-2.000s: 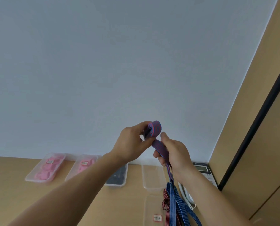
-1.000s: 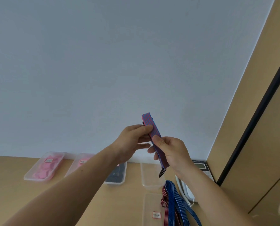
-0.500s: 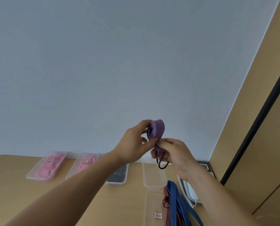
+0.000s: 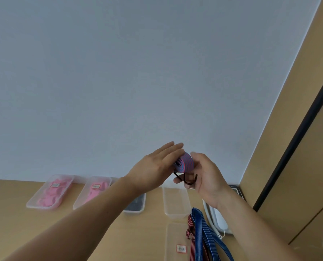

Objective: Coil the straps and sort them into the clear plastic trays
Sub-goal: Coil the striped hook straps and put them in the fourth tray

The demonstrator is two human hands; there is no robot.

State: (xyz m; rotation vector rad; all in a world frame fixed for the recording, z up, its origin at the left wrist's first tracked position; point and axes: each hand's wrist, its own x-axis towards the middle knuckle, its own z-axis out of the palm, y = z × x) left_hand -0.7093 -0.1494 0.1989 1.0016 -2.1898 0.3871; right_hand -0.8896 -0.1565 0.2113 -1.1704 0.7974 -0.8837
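A blue-and-red striped strap (image 4: 185,163) is rolled into a tight coil, held up in front of the wall above the desk. A black metal hook (image 4: 185,179) hangs from the coil. My right hand (image 4: 206,176) grips the coil from the right, fingers curled under it by the hook. My left hand (image 4: 155,166) lies against the coil's left side with its fingers straight. Several uncoiled blue and red striped straps (image 4: 202,236) lie on the desk at lower right, partly over a labelled clear tray (image 4: 173,242). An empty clear tray (image 4: 175,202) stands behind it.
Two clear trays of pink items (image 4: 50,193) (image 4: 92,193) stand at the back left of the wooden desk (image 4: 44,232), and a tray with dark contents (image 4: 136,204) is partly behind my left arm. A white telephone (image 4: 216,217) lies at the right by a wooden cabinet (image 4: 298,166).
The strap went from a partly wound length to a full coil with the hook hanging below. My left fingers straightened from a pinch and now lie flat against the coil.
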